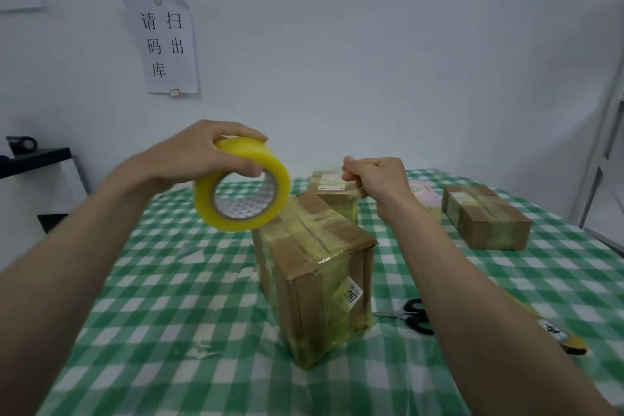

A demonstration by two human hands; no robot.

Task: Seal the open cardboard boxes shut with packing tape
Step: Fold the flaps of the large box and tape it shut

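Hands hovered above the tall cardboard box (315, 275): left hand (199, 154) gripped the tape roll (241, 184), right hand (374, 181) pinched its pulled end (film barely visible); scissors (417, 316) lay beside the box.

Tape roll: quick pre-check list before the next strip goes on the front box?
1. Tape roll held firmly: ok, left hand grips it above the front box.
2. Free end of tape pulled out: ok, right hand pinches it; a faint clear strip spans between the hands.
3. Strip flat and untwisted: cannot tell, too transparent.
4. Box flaps closed: ok, the top is down with tape over the seam.
5. Scissors within reach: ok, on the checked cloth by the right forearm.
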